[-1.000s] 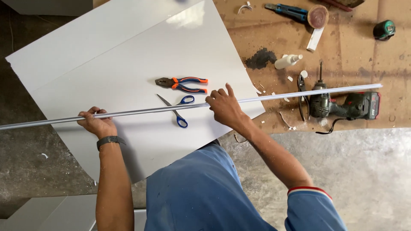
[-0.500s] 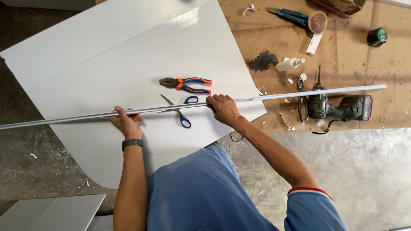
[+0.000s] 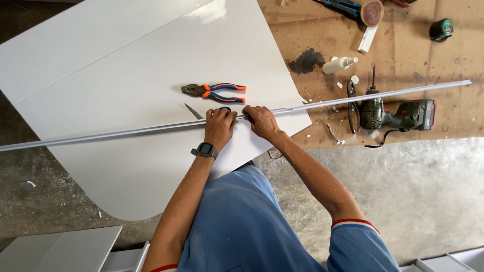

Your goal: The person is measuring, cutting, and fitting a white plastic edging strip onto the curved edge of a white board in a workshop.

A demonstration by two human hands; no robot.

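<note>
Both hands are gripping a long thin metal strip [image 3: 151, 129] running across the middle of the frame over the white panel [image 3: 126, 75]. The left hand [image 3: 220, 126] and right hand [image 3: 259, 121] are closing around it side by side; keeping it level looks wise. Pliers [image 3: 214, 92] are lying just above.

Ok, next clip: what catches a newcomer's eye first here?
A long thin silvery metal strip runs across the whole frame, with the left hand and right hand side by side on its middle. Under it lies a large glossy white panel; orange-and-blue-handled pliers rest just above the hands.
</note>
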